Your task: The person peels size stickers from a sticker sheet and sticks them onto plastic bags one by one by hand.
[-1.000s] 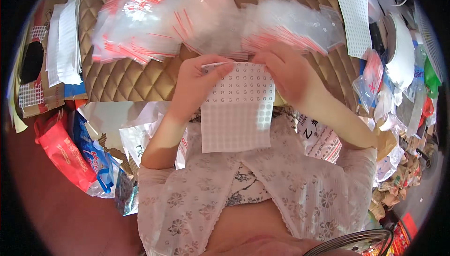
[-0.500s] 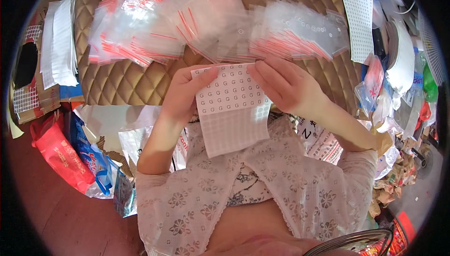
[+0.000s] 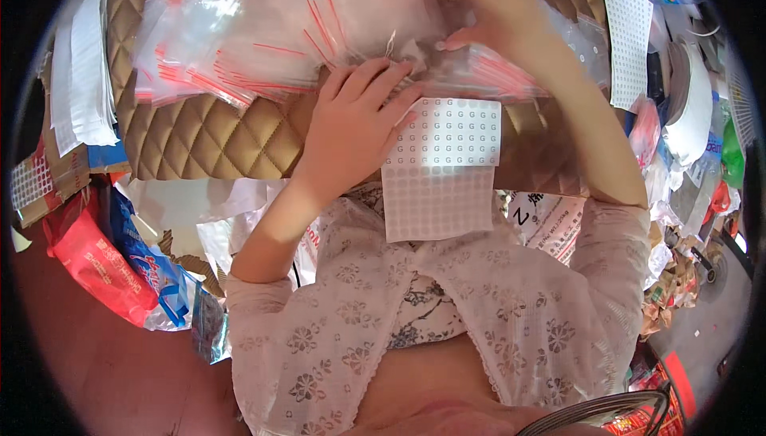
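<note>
Fingers spread, a left hand (image 3: 347, 137) reaches to the near edge of a heap of clear, red-striped plastic bags (image 3: 271, 25), its thumb over the upper left corner of a white sheet of round stickers (image 3: 439, 197); whether it grips either cannot be told. The right hand (image 3: 511, 21) is over the bags, thumb and forefinger parted. The sheet overhangs the near edge of a quilted brown table (image 3: 223, 145). Another dotted sheet (image 3: 626, 33) lies at right, white papers (image 3: 84, 77) at left, with a red bag (image 3: 100, 260) below.
</note>
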`<state>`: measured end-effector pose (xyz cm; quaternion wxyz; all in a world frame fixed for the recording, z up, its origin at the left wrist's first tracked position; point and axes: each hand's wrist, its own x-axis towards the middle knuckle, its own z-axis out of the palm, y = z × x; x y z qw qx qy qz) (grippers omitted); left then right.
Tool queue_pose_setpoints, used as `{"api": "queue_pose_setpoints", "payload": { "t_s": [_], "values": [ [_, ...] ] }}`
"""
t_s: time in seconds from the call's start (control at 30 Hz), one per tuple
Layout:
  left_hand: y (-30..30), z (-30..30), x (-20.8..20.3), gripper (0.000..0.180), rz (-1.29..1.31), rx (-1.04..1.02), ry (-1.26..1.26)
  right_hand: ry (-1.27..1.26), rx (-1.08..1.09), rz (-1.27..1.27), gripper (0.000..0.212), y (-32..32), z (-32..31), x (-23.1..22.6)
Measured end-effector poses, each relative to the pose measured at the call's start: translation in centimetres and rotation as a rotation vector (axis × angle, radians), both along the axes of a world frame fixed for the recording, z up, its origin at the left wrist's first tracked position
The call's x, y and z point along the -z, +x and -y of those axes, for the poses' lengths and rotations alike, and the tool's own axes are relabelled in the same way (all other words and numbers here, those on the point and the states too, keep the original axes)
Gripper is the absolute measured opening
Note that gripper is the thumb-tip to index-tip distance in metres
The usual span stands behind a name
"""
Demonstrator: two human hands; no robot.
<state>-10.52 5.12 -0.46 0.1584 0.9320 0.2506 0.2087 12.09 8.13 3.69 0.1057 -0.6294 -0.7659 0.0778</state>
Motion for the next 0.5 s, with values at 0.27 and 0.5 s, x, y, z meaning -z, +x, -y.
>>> {"api": "queue_pose_setpoints", "payload": {
  "t_s": [0.27, 0.5],
  "values": [
    [0.2, 0.1, 0.2, 0.033, 0.061, 0.007, -0.071, -0.022, -0.163, -0.206, 0.021, -3.3, -0.4, 1.7],
    [0.2, 0.2, 0.0, 0.031, 0.114, -0.009, -0.114, 0.018, -0.153, -0.172, 0.013, -4.0, -1.1, 2.0]
  ]
}}
